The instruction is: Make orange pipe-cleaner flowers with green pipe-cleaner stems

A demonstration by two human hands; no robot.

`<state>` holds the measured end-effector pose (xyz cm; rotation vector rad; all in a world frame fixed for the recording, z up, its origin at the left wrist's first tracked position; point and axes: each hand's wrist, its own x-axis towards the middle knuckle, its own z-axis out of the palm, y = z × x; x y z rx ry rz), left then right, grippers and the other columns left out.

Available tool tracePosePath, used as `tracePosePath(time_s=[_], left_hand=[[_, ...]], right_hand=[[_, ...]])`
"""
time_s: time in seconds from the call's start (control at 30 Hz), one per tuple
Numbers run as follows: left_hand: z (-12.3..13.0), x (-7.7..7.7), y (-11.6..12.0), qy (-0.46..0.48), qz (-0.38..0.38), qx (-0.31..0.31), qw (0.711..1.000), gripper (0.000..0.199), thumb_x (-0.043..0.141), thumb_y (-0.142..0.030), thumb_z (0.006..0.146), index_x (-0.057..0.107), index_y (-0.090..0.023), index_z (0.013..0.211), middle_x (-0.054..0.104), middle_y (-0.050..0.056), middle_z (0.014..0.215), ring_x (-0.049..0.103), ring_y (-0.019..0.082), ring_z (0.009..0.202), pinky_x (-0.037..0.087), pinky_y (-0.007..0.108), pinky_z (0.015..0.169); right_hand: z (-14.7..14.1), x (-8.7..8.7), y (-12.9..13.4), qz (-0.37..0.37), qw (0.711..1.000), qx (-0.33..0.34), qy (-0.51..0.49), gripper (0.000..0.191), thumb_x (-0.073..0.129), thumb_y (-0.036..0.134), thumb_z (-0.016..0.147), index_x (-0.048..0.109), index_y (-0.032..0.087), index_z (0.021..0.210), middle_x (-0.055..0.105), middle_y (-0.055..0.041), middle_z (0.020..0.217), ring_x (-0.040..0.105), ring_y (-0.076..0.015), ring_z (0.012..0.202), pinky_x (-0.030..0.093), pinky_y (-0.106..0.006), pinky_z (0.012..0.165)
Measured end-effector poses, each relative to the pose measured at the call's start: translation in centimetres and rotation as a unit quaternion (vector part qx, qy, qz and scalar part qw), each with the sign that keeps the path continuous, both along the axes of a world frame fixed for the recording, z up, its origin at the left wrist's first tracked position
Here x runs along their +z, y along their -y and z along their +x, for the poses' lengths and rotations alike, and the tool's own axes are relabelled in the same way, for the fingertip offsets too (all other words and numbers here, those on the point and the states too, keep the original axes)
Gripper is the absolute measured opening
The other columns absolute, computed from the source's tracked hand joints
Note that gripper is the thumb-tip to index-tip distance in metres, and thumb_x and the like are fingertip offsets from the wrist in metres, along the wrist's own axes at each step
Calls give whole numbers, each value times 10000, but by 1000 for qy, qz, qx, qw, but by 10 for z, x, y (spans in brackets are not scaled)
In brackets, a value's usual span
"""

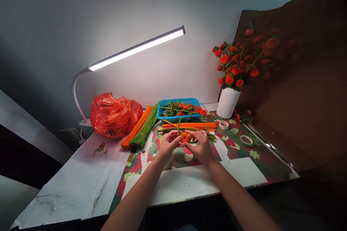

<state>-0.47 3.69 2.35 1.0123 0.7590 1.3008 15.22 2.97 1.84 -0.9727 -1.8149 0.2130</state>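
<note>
Above the middle of the table, a small orange flower (184, 137) of fuzzy stems is held between both hands. My left hand (170, 142) pinches it from the left with thumb and fingers. From the right, my right hand (199, 144) has its thumb and fingers closed around the flower's other side. A green fuzzy stem (179, 125) rises in a curve beside the flower, and part of it loops near my right fingers. Just behind the hands lie loose orange stems (189, 125) and green stems.
A blue basket (179, 118) of red flowers stands behind. To its left are green stems (143, 131), orange stems (137, 127) and a red bag (115, 115). A white vase (228, 103), white tape (223, 125) and green tape (247, 140) are right. A lamp (138, 48) hangs above.
</note>
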Motion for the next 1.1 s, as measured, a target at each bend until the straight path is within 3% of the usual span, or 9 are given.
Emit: tracePosePath(time_s=[0.17, 0.43, 0.7, 0.83, 0.93, 1.0, 1.1], left_hand=[[0, -2, 0, -34, -14, -2, 999, 311, 775, -358, 627, 673, -161, 844, 675, 29, 773, 638, 140, 673, 518, 216, 584], [1, -1, 1, -20, -72, -18, 997, 415, 800, -394, 587, 640, -138, 872, 669, 17, 726, 597, 89, 544, 510, 197, 553], [2, -8, 0, -20, -50, -16, 998, 393, 772, -393, 642, 638, -154, 925, 664, 24, 794, 611, 91, 605, 513, 192, 573], [4, -9, -3, -21, 0, 38, 999, 421, 760, -376, 662, 634, -173, 1008, 661, 39, 876, 639, 126, 711, 509, 185, 559], [4, -9, -4, 1, 0, 61, 998, 474, 767, -354, 659, 614, -181, 1073, 673, 61, 947, 664, 169, 821, 535, 218, 627], [4, -10, -3, 16, 2, 61, 998, 498, 776, -327, 654, 603, -190, 1101, 672, 65, 1000, 673, 188, 865, 549, 263, 714], [5, -10, -1, 5, 24, 58, 998, 491, 786, -282, 645, 610, -199, 1096, 667, 57, 1030, 678, 182, 851, 544, 288, 769]], right_hand=[[1, -7, -4, 54, 998, 1, 41, 325, 624, 429, 841, 636, 193, 1064, 673, -16, 733, 584, -162, 668, 331, -353, 795], [0, -8, -3, 121, 988, -8, 93, 316, 483, 406, 934, 621, 154, 1065, 697, -56, 787, 583, -180, 695, 339, -355, 761], [-1, -10, -4, 74, 996, -8, 51, 270, 532, 395, 900, 601, 196, 1068, 656, -19, 747, 563, -175, 669, 368, -350, 746], [0, -9, -3, 83, 993, -87, -24, 402, 644, 419, 794, 532, 209, 1117, 615, -48, 927, 559, -222, 871, 394, -381, 823], [-2, -8, 0, 126, 975, -159, -85, 256, 661, 382, 771, 546, 206, 918, 568, -66, 960, 530, -242, 934, 394, -409, 838], [-6, -9, 1, 79, 983, -122, -109, 196, 653, 352, 778, 524, 205, 788, 563, -37, 830, 540, -208, 813, 425, -370, 767], [-13, -11, 0, -72, 983, -17, -167, 196, 663, 357, 769, 557, 202, 825, 601, -17, 749, 559, -178, 707, 461, -315, 679]])
